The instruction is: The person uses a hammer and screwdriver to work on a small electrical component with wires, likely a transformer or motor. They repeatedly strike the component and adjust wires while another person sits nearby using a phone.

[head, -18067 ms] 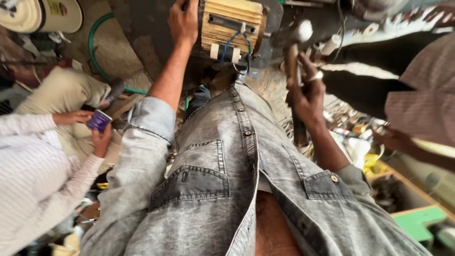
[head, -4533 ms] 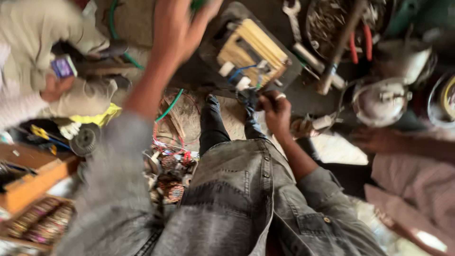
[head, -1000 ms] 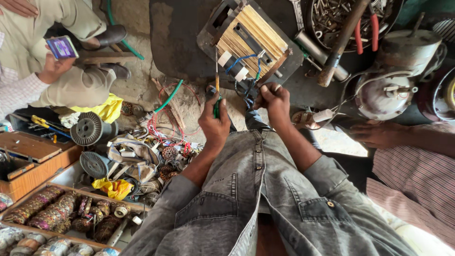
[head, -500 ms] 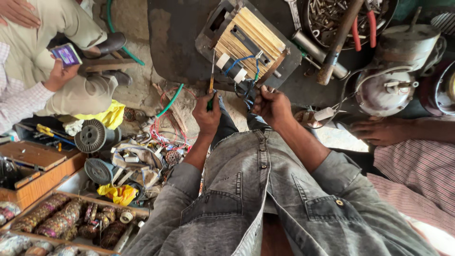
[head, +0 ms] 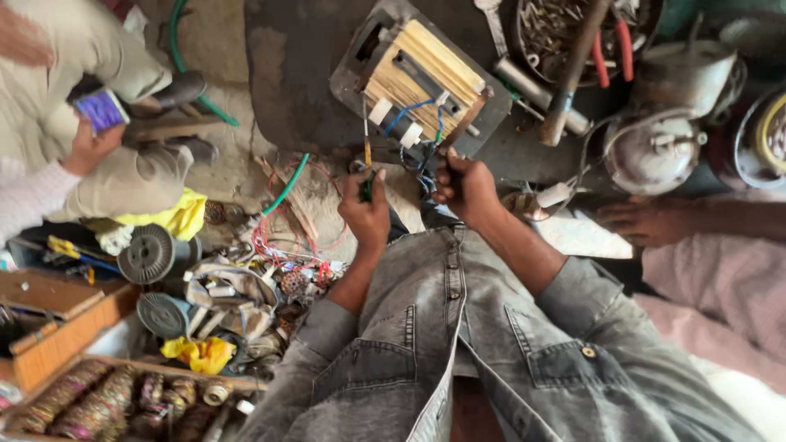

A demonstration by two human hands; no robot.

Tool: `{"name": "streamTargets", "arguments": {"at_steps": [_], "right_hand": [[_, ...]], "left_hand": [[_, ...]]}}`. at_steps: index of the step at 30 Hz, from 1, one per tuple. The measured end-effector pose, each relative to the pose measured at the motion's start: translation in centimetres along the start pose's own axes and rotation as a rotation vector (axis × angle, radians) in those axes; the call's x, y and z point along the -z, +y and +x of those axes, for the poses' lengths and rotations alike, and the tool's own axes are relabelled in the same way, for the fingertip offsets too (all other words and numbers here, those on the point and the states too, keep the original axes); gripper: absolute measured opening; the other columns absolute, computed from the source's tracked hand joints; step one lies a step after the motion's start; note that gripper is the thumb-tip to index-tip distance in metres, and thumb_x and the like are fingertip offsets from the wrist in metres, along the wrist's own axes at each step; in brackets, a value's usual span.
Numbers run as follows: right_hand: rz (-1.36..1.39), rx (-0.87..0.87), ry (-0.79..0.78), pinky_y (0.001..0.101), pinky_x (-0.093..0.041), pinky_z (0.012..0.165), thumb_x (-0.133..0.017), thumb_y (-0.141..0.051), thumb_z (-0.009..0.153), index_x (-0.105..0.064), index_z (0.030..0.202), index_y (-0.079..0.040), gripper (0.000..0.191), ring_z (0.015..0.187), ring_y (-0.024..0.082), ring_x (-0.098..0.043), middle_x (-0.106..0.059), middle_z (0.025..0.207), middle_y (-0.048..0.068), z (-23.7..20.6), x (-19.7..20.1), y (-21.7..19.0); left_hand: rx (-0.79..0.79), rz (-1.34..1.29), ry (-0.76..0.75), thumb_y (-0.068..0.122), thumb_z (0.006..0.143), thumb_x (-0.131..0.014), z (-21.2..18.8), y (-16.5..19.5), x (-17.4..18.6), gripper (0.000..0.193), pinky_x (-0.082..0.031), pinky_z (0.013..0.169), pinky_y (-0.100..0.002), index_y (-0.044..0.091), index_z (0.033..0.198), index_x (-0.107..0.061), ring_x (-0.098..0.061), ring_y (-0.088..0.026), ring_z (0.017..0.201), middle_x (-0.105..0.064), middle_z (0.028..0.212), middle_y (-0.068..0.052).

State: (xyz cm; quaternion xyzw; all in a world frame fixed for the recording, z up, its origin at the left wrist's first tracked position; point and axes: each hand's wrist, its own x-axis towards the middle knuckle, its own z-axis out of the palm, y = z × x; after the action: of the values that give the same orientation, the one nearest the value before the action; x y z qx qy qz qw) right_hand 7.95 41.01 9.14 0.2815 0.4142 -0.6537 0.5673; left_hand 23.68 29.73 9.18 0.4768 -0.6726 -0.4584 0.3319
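Note:
A transformer core with pale yellow winding layers, white sleeves and blue wires lies on a dark metal sheet in front of me. My left hand grips a screwdriver with a green handle, its shaft pointing up at the core's near edge. My right hand is closed around a wooden handle that reaches the core's right corner. Both forearms wear grey denim sleeves.
A hammer lies across a pan of metal parts with red-handled pliers. A motor housing sits right, by another person's hand. At left a seated person holds a phone. Wire spools, scrap and wooden trays fill the lower left.
The view has steadied and moved closer. My left hand with the screwdriver has stayed at the core's near edge; my right hand has shifted up onto the wooden handle.

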Motion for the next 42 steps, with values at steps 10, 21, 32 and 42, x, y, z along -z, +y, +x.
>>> {"name": "streamTargets", "arguments": {"at_steps": [10, 21, 32, 42], "right_hand": [[-1.143, 1.184, 0.109, 0.0359, -0.051, 0.061, -0.072, -0.013, 0.099, -0.067, 0.1, -0.002, 0.012, 0.07, 0.021, -0.064, -0.068, 0.084, 0.015, -1.9, 0.5, -0.1], [-1.09, 1.017, -0.02, 0.0309, -0.056, 0.065, -0.067, 0.0, 0.104, -0.067, 0.101, 0.005, 0.006, 0.072, 0.017, -0.069, -0.071, 0.082, 0.012, -1.6, 1.0, -1.0], [-0.151, 0.139, -0.091, 0.0366, -0.059, 0.057, -0.059, -0.01, 0.102, -0.064, 0.102, 0.003, 0.014, 0.064, 0.022, -0.069, -0.07, 0.082, 0.012, -0.7, 0.8, -1.5], [-1.211, 1.248, 0.123, 0.0386, -0.051, 0.059, -0.073, 0.002, 0.096, -0.064, 0.096, -0.001, 0.01, 0.066, 0.026, -0.066, -0.066, 0.081, 0.013, -1.1, 1.0, 0.2]], "left_hand": [[-0.014, -0.016, -0.167, 0.017, 0.097, -0.079, 1.4, 1.9, 2.4, 0.021, -0.051, 0.072, -0.031, 0.001, 0.102, -0.065, -0.059, -0.015, 0.079, -0.066, 0.089, -0.008], [0.134, 0.072, -0.259, 0.013, 0.093, -0.079, 5.0, 8.0, 5.5, 0.016, -0.054, 0.066, -0.028, 0.002, 0.101, -0.069, -0.068, -0.011, 0.071, -0.074, 0.082, -0.006], [0.102, 0.297, -0.356, 0.015, 0.093, -0.074, 5.4, 13.2, 4.8, 0.018, -0.054, 0.062, -0.036, 0.007, 0.109, -0.071, -0.071, -0.024, 0.068, -0.073, 0.078, -0.012], [-0.154, 0.379, -0.338, 0.011, 0.095, -0.071, 4.2, 12.3, 3.6, 0.016, -0.058, 0.074, -0.044, 0.006, 0.11, -0.07, -0.075, -0.036, 0.087, -0.077, 0.097, -0.017]]}}
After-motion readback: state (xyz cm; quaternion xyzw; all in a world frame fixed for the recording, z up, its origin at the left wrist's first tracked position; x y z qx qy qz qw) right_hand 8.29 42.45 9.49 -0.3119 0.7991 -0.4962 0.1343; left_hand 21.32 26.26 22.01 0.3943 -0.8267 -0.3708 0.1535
